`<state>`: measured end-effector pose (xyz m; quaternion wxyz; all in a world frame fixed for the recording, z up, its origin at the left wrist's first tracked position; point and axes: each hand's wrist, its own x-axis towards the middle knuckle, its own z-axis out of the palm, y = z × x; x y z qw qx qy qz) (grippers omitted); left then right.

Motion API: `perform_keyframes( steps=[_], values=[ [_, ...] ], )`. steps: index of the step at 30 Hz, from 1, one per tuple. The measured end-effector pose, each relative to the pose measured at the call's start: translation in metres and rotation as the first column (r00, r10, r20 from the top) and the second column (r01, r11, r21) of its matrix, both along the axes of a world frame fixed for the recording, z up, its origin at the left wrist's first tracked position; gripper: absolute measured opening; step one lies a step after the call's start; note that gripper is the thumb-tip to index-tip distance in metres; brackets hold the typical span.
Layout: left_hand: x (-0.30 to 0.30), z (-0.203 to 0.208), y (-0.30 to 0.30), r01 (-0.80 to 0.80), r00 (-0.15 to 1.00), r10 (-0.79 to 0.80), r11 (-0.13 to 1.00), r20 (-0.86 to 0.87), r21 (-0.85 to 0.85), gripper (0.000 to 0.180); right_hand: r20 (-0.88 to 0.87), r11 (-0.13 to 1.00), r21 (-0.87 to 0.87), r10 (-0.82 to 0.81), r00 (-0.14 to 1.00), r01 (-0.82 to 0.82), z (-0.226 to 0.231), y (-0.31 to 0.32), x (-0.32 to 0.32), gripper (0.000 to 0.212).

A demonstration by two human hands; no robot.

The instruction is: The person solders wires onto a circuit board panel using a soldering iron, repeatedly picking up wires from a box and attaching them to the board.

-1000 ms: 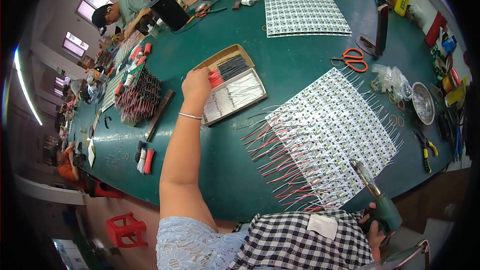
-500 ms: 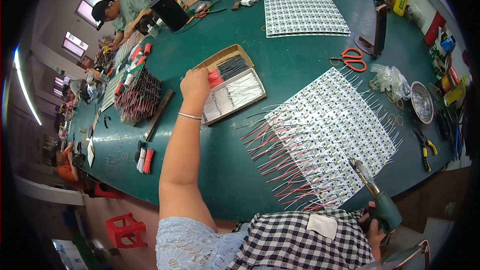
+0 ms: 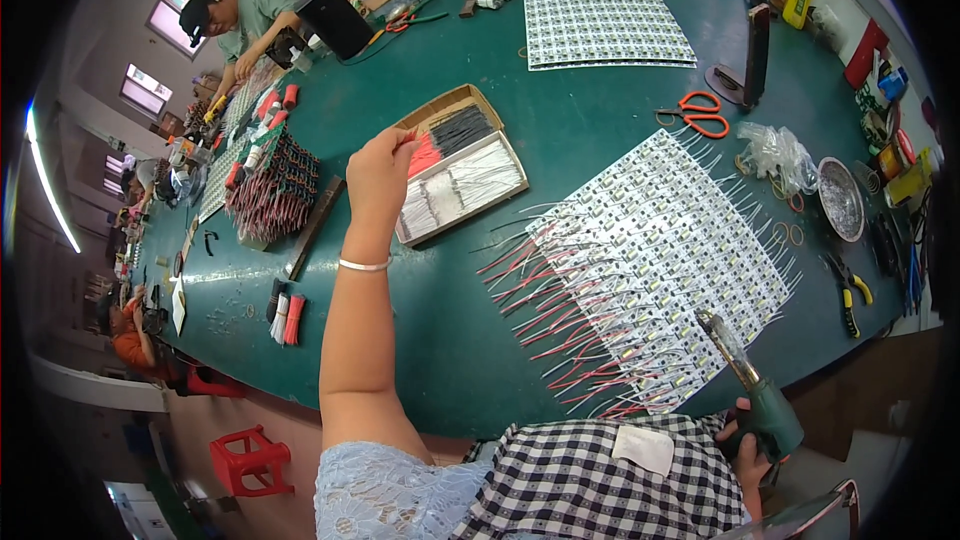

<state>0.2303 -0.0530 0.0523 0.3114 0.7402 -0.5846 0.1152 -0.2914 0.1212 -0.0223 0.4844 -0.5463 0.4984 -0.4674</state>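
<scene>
My left hand [image 3: 378, 178] is closed in a pinch at the left side of an open cardboard box [image 3: 472, 208]. Red wires [image 3: 424, 154] in the box lie right beside the fingertips; what the pinch holds is too small to make out. Black wires [image 3: 462, 132] and white wires [image 3: 470, 180] fill the other parts. At the lower right, my right hand [image 3: 748, 452] grips a green soldering gun [image 3: 772, 418], its metal tip pointing up and left over a white circuit board panel [image 3: 660, 260]. Red and white wires fringe the panel's left side, with pale ones along its right.
Orange-handled scissors [image 3: 702, 116], a clear plastic bag [image 3: 778, 160], a metal bowl [image 3: 840, 200] and yellow-black pliers [image 3: 850, 295] lie on the right. More panels [image 3: 610, 30] are stacked behind. Wire bundles [image 3: 286, 314] and a dark bar [image 3: 318, 225] lie left. Co-workers sit farther left.
My left hand has drawn back slightly from the red wires, its wrist turning and shifting left. The soldering gun and my right hand stay in place.
</scene>
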Motion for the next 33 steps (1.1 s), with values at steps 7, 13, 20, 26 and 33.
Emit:
perform_keyframes(
  steps=[7,13,20,26,33],
  values=[
    [-0.065,-0.029,0.062,0.229,0.563,-0.282,0.957,-0.777,-0.181,0.016,-0.025,1.000,-0.008,0.007,1.000,-0.008,-0.006,0.003,-0.004,0.055],
    [-0.078,-0.037,0.084,0.179,0.560,-0.109,0.984,-0.821,-0.008,0.016,0.042,0.999,0.032,-0.035,0.999,0.033,-0.007,0.000,0.002,0.060],
    [-0.210,-0.010,0.107,0.845,0.131,0.230,0.483,-0.964,0.230,0.019,0.408,0.994,-0.003,0.101,0.907,-0.109,0.029,-0.042,0.044,0.064],
    [-0.249,-0.013,0.104,0.929,-0.014,0.326,0.353,-0.945,0.108,0.019,0.359,0.943,-0.097,0.331,0.873,-0.318,0.030,-0.054,0.059,0.047],
    [-0.255,-0.014,0.107,0.930,-0.061,0.305,0.363,-0.951,0.057,0.015,0.503,0.948,-0.014,0.281,0.817,-0.318,0.027,-0.048,0.059,0.033]
  ],
)
